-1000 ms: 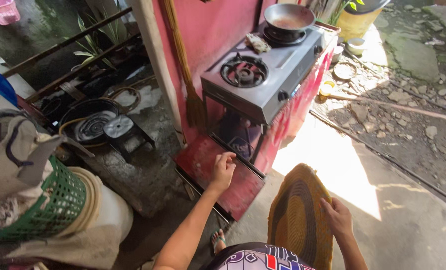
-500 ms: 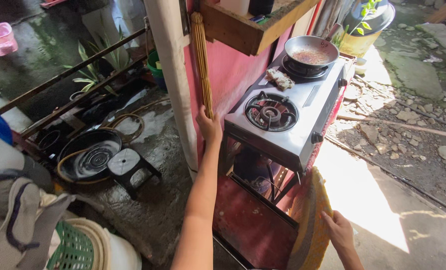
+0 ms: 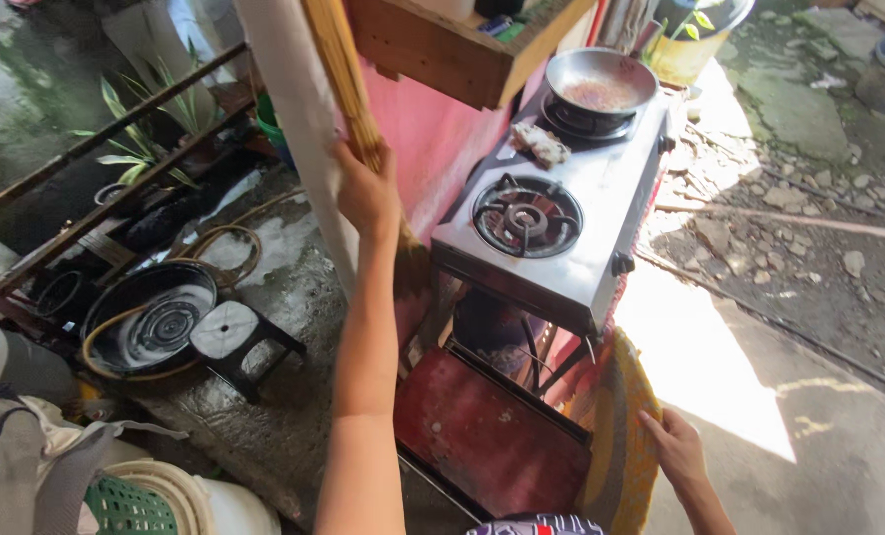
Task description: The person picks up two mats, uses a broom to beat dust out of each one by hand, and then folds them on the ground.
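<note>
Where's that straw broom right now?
The long yellow straw broom hangs against the pink wall, gripped by the left hand, just left of the silver two-burner gas stove.

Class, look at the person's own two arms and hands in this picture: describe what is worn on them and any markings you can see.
Both forearms are bare, with no sleeves in view. The left hand and right hand wear no gloves; no rings, watch or bracelets are visible. A patterned garment edge shows at the bottom of the frame.
</note>
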